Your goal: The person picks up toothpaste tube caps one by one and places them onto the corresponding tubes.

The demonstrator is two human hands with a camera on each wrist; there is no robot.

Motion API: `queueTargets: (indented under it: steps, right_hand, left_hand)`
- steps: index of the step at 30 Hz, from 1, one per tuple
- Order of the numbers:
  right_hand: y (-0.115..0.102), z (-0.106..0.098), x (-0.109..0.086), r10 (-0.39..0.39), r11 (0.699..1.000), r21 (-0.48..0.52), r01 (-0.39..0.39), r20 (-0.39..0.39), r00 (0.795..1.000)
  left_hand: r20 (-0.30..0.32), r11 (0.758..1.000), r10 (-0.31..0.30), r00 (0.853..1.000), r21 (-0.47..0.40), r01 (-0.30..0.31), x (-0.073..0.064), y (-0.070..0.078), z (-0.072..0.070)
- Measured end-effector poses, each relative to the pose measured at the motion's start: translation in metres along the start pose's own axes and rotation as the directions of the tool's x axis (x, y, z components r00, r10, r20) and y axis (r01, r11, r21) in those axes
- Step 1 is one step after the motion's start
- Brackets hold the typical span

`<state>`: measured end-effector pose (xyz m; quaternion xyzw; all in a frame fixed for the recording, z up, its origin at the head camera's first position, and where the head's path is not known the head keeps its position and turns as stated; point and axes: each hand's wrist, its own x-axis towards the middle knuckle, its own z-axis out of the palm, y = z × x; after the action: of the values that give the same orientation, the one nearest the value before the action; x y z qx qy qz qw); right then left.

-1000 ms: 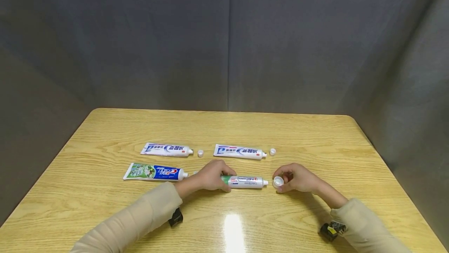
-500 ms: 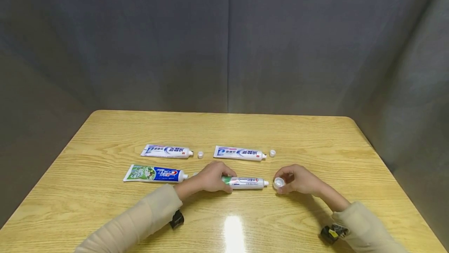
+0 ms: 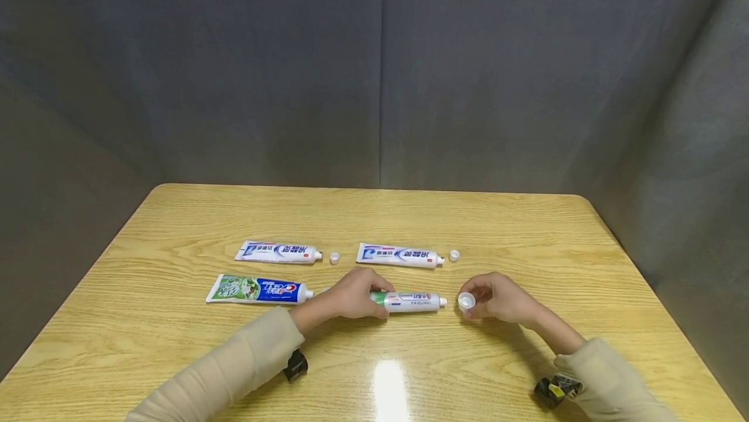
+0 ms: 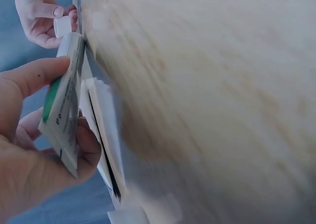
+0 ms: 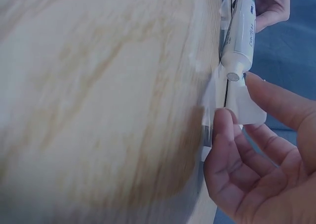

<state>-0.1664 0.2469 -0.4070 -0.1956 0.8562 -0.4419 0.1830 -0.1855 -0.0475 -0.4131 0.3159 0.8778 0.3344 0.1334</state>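
Note:
My left hand (image 3: 354, 295) grips a white and green toothpaste tube (image 3: 412, 303) round its rear half. The tube's uncapped nozzle points right. Just beyond it, my right hand (image 3: 500, 298) pinches a white screw cap (image 3: 466, 302) between thumb and fingers, with a small gap between cap and nozzle. In the left wrist view the thumb lies across the tube (image 4: 61, 95), while the other hand's cap (image 4: 62, 26) shows past its far end. The right wrist view has the cap (image 5: 249, 108) in the fingertips, close to the tube's nozzle (image 5: 233, 76).
A blue and green toothpaste tube (image 3: 260, 289) lies left of the left hand, which partly hides a small white cap behind it. Farther back are two white-and-blue tubes, left (image 3: 277, 252) and right (image 3: 400, 255), each with a loose cap (image 3: 335, 257) (image 3: 454, 255) near its nozzle.
The tube in my left hand has turned slightly, so its lettering sits differently. The right hand and cap have shifted very little, slightly away from the body. The other tubes stay put.

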Motion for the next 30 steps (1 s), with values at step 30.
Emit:
queueTargets:
  steps: [30]
  right_hand:
    - [-0.0069,-0.0024,-0.0018,0.008,1.0,-0.022,-0.011,-0.144,0.99]
  left_hand:
    - [-0.102,0.994,0.093,0.991,-0.05,-0.098,-0.0029,0.0065,-0.0054]
